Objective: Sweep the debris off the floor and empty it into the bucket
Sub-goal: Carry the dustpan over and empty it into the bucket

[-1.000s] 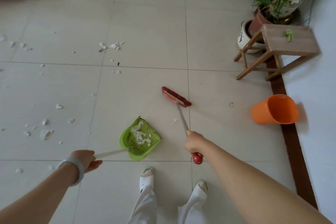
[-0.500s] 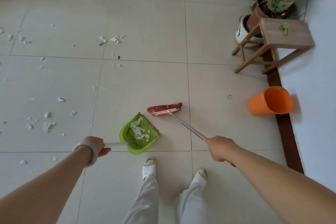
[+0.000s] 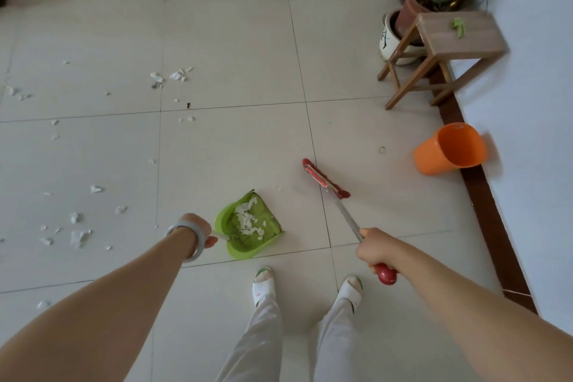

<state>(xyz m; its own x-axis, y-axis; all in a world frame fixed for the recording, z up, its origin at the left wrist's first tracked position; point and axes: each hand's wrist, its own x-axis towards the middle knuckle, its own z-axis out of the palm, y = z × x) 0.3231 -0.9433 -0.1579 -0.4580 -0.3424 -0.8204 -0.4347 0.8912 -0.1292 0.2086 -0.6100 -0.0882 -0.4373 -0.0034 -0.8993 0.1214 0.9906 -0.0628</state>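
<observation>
The floor [image 3: 232, 56] is pale grey-white tile crossed by thin dark grout lines and strewn with white debris [image 3: 79, 236], and more white scraps lie in the lime-green dustpan [image 3: 245, 250]. The broom [image 3: 324, 177] has a dark red head, a silvery handle and a glossy red knob, while the bucket [image 3: 434, 160] is plain bright orange against a dark brown skirting board [image 3: 483, 195] and a pale bluish wall [image 3: 527, 133]. The stool [image 3: 459, 40] is brown wood, one pot [image 3: 387, 42] is white with black markings, the bracelet [image 3: 198, 245] is pale grey-green, and the slippers [image 3: 263, 284] are white with green trim.
</observation>
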